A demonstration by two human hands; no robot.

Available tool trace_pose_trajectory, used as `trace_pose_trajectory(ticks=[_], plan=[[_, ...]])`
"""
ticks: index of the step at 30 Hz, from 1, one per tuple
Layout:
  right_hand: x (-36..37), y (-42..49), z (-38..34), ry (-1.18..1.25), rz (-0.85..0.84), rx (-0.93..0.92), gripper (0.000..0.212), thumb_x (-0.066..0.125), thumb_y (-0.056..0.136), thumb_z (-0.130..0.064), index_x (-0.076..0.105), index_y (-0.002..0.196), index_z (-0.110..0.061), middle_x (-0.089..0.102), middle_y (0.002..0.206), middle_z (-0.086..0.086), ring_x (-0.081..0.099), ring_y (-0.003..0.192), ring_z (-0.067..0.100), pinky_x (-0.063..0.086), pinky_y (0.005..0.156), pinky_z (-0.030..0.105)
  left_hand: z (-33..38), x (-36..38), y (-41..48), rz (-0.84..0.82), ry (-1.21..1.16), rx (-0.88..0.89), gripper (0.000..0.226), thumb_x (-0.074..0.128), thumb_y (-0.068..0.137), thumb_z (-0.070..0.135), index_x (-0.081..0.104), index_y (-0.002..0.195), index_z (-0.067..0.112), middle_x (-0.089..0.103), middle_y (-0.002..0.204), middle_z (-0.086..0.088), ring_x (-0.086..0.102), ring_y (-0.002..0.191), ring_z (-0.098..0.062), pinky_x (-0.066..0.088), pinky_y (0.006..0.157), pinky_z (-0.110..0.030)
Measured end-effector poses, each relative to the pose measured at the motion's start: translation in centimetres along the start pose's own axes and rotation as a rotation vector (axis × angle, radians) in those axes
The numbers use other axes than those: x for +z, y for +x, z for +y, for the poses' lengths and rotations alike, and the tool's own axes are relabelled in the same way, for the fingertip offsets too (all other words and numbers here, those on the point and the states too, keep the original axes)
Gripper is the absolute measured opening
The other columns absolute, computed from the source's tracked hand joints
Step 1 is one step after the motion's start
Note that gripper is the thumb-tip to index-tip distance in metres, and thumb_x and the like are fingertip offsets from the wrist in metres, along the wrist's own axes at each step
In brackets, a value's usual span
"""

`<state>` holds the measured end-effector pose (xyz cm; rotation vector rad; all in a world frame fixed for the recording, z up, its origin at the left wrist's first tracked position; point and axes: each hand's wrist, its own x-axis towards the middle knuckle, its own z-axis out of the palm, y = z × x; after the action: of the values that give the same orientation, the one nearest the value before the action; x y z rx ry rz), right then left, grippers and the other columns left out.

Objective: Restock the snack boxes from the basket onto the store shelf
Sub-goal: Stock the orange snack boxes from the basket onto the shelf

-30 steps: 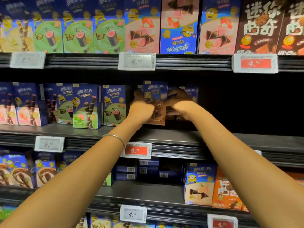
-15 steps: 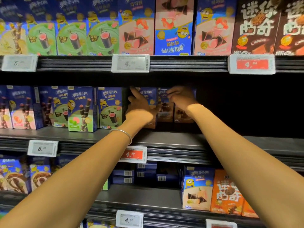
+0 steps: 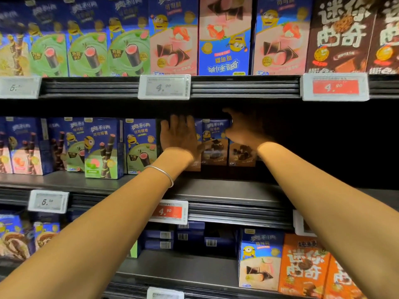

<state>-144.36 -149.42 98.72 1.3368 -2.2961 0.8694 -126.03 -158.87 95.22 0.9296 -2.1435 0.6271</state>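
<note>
**Q:** Where are the snack boxes?

**A:** Three brown-fronted boxes stand upright in a row on the middle shelf, set back from its front edge. The left box is just beside a green box. The middle box touches the left box. The right box ends the row, with dark shelf space to its right.

**Q:** What is the left hand doing?

**A:** The left hand lies flat against the front of the left box and covers most of it. Its fingers are straight, point up and are slightly spread. A bracelet sits on the wrist.

**Q:** And the right hand?

**A:** The right hand grips the top of the right box. Its fingers curl over the upper edge, and the thumb lies at the seam with the middle box. The shelf is too dark to show how far the fingertips reach behind the box.

**Q:** Is there a reference marker?

**A:** A red price tag is clipped to the shelf rail below the left hand.
</note>
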Motion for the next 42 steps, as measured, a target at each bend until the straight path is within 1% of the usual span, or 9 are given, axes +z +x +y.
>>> trace_pose_trajectory(ticks=[12,25,29,32,34,35,37,38,42], plan=[[0.6,-0.2,0.0,-0.07,-0.018,-0.036,0.065,0.057,0.068,-0.052,0.051,0.131,-0.041,0.062,0.133,0.007,0.054,0.126,0.037,0.043,0.104,0.059,-0.5,0.1,0.6,-0.014,0.039,-0.021,0.089,0.071,0.085,0.067,0.038,0.145,0.01,0.05,0.147,-0.018,0.045,0.135,-0.038,0.037,0.109,-0.047],[0.6,-0.4,0.0,-0.04,0.003,-0.019,0.068,0.061,0.073,-0.049,0.049,0.138,-0.038,0.063,0.132,0.005,0.057,0.124,0.034,0.042,0.106,0.06,0.0,0.7,0.9,0.016,-0.009,0.016,0.079,0.064,0.091,0.064,0.039,0.143,0.01,0.052,0.145,-0.018,0.047,0.133,-0.038,0.036,0.11,-0.046],[0.1,-0.3,0.8,-0.02,0.222,0.125,0.074,0.061,0.081,-0.05,0.04,0.15,-0.036,0.052,0.148,0.009,0.038,0.142,0.04,0.022,0.12,0.059,0.0,0.7,0.5,0.01,-0.056,0.012,0.104,0.057,0.081,0.084,0.033,0.15,0.009,0.041,0.152,-0.022,0.042,0.137,-0.041,0.035,0.109,-0.047],[-0.1,-0.1,2.0,0.158,0.27,0.418,0.081,0.06,0.088,-0.058,0.033,0.156,-0.022,0.035,0.16,0.014,0.031,0.147,0.038,0.023,0.12,0.053,0.3,0.4,0.2,0.036,-0.19,0.007,0.092,0.066,0.086,0.069,0.038,0.149,0.01,0.038,0.152,-0.023,0.04,0.138,-0.045,0.041,0.105,-0.052],[0.0,-0.7,2.4,0.557,0.192,0.571,0.065,0.065,0.09,-0.049,0.046,0.144,-0.018,0.051,0.148,0.014,0.055,0.129,0.031,0.047,0.107,0.048,0.6,0.2,0.0,0.012,-0.247,0.021,0.082,0.072,0.088,0.055,0.038,0.15,0.012,0.036,0.153,-0.022,0.038,0.139,-0.045,0.046,0.102,-0.053],[0.0,-1.3,2.4,0.735,0.151,0.607,0.045,0.066,0.091,-0.045,0.055,0.127,-0.018,0.066,0.127,0.011,0.068,0.106,0.024,0.058,0.087,0.039,0.7,0.1,0.0,-0.009,-0.263,0.031,0.078,0.072,0.09,0.049,0.037,0.151,0.014,0.034,0.154,-0.021,0.037,0.14,-0.045,0.048,0.101,-0.053],[0.0,-2.1,2.4,0.886,0.143,0.601,0.027,0.071,0.09,-0.039,0.055,0.102,-0.021,0.073,0.08,-0.001,0.072,0.063,0.013,0.054,0.049,0.021,0.8,0.1,0.0,-0.042,-0.277,0.037,0.073,0.071,0.093,0.042,0.036,0.152,0.015,0.033,0.154,-0.02,0.035,0.142,-0.044,0.049,0.101,-0.052],[-0.1,-2.5,2.5,0.912,0.152,0.583,0.027,0.074,0.088,-0.038,0.054,0.097,-0.022,0.072,0.069,-0.004,0.071,0.053,0.011,0.049,0.041,0.017,0.8,0.1,0.1,-0.051,-0.278,0.037,0.072,0.07,0.094,0.04,0.036,0.152,0.015,0.034,0.154,-0.021,0.034,0.142,-0.044,0.049,0.102,-0.053],[-0.8,-3.7,2.4,0.974,0.125,0.594,0.026,0.075,0.087,-0.038,0.064,0.101,-0.019,0.077,0.092,0.007,0.075,0.062,0.019,0.052,0.053,0.024,0.5,-0.1,0.0,-0.06,-0.372,0.003,0.08,0.072,0.092,0.04,0.031,0.157,0.018,0.028,0.16,-0.021,0.02,0.151,-0.047,0.043,0.109,-0.058]])
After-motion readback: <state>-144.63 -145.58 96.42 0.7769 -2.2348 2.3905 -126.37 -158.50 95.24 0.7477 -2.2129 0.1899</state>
